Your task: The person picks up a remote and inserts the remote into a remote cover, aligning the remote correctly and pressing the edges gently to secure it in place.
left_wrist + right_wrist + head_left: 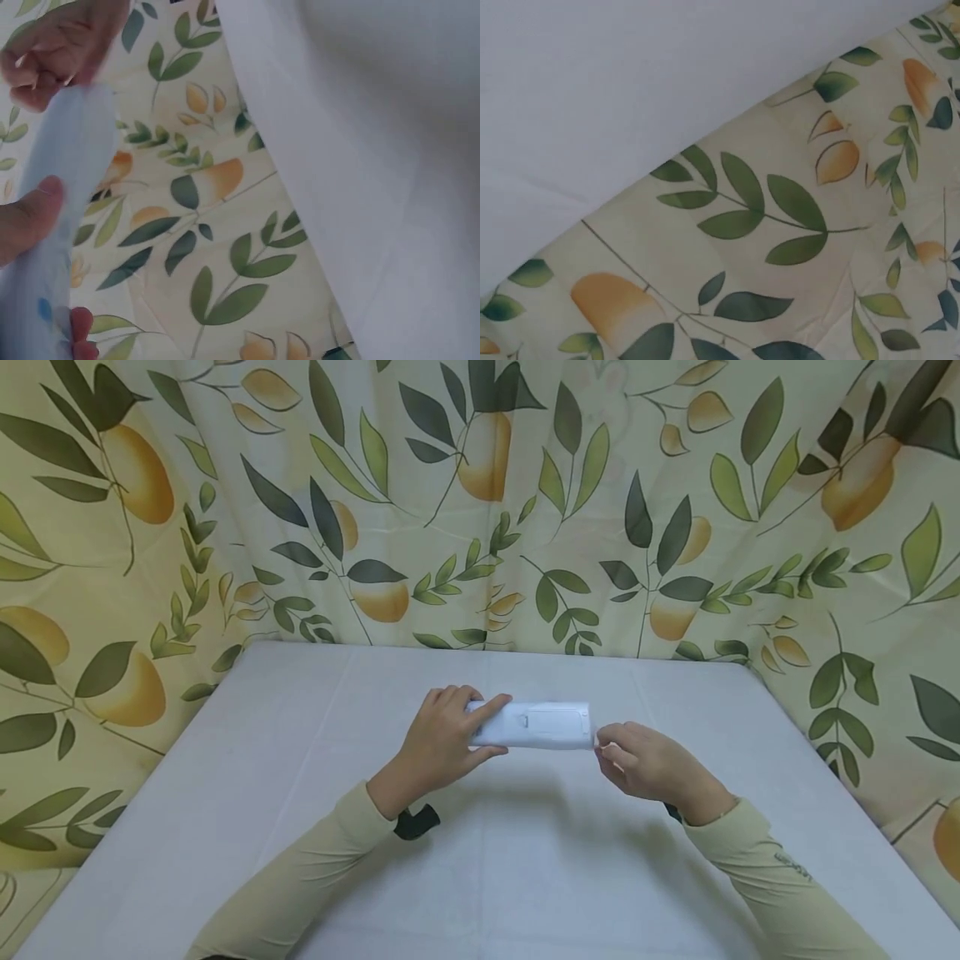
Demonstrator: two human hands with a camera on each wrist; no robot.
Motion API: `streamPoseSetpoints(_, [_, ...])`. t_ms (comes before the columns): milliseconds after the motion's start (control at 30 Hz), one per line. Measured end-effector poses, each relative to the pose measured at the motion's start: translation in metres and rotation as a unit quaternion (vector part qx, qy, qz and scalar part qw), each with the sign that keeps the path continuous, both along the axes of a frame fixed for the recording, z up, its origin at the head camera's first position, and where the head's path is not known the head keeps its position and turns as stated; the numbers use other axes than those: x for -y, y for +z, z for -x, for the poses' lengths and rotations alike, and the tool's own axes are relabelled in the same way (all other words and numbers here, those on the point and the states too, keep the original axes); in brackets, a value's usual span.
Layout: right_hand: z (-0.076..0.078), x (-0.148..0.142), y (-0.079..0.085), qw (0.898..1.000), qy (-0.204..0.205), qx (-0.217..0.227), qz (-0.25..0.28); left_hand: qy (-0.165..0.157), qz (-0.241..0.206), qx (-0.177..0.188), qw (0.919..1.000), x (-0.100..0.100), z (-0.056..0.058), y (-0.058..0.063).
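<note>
Apparently midway through handling a white remote control, raised over the middle of a tablecloth. Already done, by the look of it: lifted clear of the cloth and turned to show what is probably a battery cover (seemingly in place). Not yet done: let go, set down or visibly taken apart.

Gripped around one end by the left hand, with thumb along the lower edge and forefinger across the upper. Pinched at the opposite end by the right hand, fingers curled inward (hard to tell exactly on which part). Confirmed, though blurred, in the left wrist view, with a small blue spot on the pale side. Found in the right wrist view: just tablecloth and curtain.

Spread smooth and white below, faintly creased, softly shadowed beneath the arms. Hung behind and to both sides with a cream curtain, printed with green leaves and orange-yellow fruit. Dressed in pale yellow-green sleeves, with dark lettering on the right one and a black object beside the left wrist.
</note>
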State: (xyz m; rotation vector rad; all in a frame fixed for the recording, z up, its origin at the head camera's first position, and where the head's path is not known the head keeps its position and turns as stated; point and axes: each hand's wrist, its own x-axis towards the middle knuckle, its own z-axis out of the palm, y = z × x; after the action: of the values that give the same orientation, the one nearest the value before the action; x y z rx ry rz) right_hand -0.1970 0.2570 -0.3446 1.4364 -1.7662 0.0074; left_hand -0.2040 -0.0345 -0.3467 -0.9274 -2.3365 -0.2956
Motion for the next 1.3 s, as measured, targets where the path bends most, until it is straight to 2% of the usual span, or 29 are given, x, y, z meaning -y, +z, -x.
streamPoseSetpoints(133, [-0.003,0.002,0.001,0.999,-0.009,0.044,-0.006,0.002,0.014,0.001,0.9999,0.001,0.000,-0.001])
streamPoseSetpoints(300, [-0.006,0.006,-0.001,0.998,-0.022,0.063,-0.018,0.002,0.023,0.010,0.9997,0.002,0.002,-0.003])
streamPoseSetpoints(533, [-0.009,0.018,-0.005,0.997,-0.011,0.068,0.028,0.027,0.022,0.022,0.9992,0.004,0.003,-0.004])
streamPoseSetpoints(633, [-0.012,0.022,-0.007,0.995,-0.025,0.086,0.047,0.031,0.033,0.021,0.9987,0.005,0.003,-0.005])
streamPoseSetpoints(800, [-0.018,0.028,-0.005,0.987,-0.081,0.132,0.052,0.013,0.051,-0.001,0.9986,0.009,0.003,-0.003])
streamPoseSetpoints(933, [-0.020,0.030,-0.003,0.984,-0.094,0.144,0.045,-0.004,0.066,-0.027,0.9975,0.011,0.003,-0.001])
streamPoseSetpoints(1033, [-0.021,0.029,-0.004,0.988,-0.088,0.123,0.040,-0.005,0.069,-0.028,0.9972,0.012,0.003,-0.002])
streamPoseSetpoints(1167, [-0.021,0.027,-0.006,0.995,-0.069,0.052,0.041,-0.005,0.059,-0.019,0.9981,0.014,0.002,-0.004])
streamPoseSetpoints(1300, [-0.021,0.028,-0.009,0.997,-0.058,-0.002,0.060,-0.003,0.042,-0.015,0.9990,0.014,0.003,-0.006])
